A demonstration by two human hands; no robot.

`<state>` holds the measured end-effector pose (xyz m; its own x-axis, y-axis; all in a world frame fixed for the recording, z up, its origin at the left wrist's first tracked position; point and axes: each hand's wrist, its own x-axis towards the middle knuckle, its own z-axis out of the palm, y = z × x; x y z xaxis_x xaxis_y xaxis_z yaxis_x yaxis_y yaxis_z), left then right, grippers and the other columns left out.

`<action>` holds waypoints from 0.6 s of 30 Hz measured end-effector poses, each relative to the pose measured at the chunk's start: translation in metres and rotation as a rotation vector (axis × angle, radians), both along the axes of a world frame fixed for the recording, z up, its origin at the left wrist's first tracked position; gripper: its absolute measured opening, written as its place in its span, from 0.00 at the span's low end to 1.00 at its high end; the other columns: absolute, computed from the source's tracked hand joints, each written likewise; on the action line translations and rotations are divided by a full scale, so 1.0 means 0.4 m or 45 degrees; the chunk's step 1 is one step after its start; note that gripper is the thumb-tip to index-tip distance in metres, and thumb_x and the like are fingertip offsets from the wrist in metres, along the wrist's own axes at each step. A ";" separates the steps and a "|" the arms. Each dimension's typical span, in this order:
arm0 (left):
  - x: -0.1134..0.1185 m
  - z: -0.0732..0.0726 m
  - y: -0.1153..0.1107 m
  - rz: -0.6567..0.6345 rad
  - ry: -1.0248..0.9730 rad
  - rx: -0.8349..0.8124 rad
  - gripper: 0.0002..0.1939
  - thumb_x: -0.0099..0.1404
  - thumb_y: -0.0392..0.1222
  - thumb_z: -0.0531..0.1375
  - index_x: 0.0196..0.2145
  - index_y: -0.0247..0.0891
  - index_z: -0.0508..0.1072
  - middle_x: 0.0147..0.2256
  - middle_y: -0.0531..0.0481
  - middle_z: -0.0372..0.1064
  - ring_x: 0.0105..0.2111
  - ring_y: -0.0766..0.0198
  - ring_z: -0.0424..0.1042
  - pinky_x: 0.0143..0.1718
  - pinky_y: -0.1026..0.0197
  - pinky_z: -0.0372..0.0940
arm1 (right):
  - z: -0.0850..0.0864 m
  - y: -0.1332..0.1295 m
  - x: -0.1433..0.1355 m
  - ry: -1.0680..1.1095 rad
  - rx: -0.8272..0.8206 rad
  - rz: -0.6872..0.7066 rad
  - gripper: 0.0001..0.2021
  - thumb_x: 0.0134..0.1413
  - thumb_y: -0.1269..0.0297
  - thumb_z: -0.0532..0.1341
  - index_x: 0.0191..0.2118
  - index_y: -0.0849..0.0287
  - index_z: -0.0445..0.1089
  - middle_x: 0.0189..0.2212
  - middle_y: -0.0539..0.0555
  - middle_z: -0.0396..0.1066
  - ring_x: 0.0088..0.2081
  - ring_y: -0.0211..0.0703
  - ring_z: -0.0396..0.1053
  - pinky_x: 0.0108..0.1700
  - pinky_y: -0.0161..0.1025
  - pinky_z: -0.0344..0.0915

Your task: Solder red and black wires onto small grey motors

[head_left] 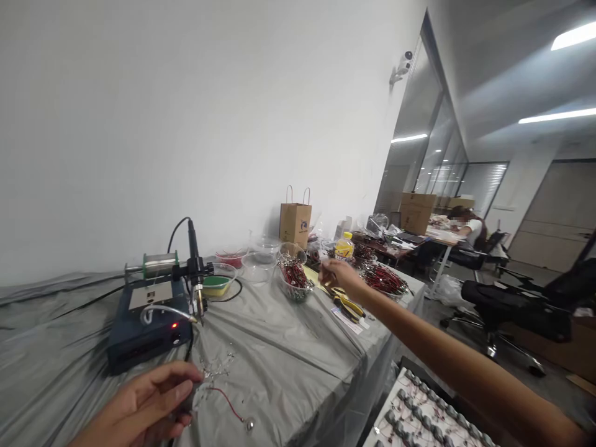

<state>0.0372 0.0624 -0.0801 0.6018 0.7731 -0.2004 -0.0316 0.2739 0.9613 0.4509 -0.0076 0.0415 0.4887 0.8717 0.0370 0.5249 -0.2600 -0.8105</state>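
Observation:
My left hand (149,403) is low at the left, its thumb and fingers closed on a small pale piece, from which a red wire (226,397) runs to a round metal part (249,424). My right hand (336,276) reaches across the table, fingers bent together beside a clear bowl of red and black wires (295,279); what its fingertips hold, if anything, is too small to name. Just below that hand lie yellow-handled pliers (349,307). A blue soldering station (149,323) with a solder spool (159,265) and an upright iron (193,248) stands above my left hand.
Clear bowls (258,268), a green sponge (216,284), a paper bag (295,225) and a yellow-capped bottle (344,247) line the wall side. More wires (384,280) lie right. A tray of round parts (423,416) is at the lower right. A person (472,230) sits farther back.

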 end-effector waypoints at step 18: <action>-0.023 0.074 -0.005 -0.352 0.006 0.169 0.21 0.61 0.57 0.72 0.41 0.36 0.78 0.33 0.50 0.69 0.28 0.67 0.72 0.31 0.67 0.68 | -0.083 0.005 -0.276 -0.866 -0.057 1.174 0.20 0.61 0.73 0.57 0.54 0.49 0.76 0.55 0.56 0.74 0.53 0.47 0.72 0.53 0.40 0.64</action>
<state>0.0282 0.0604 -0.0507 0.7922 0.5999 -0.1121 0.0313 0.1435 0.9891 0.3403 -0.0056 0.0085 -0.4459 0.8950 0.0090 0.8566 0.4297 -0.2856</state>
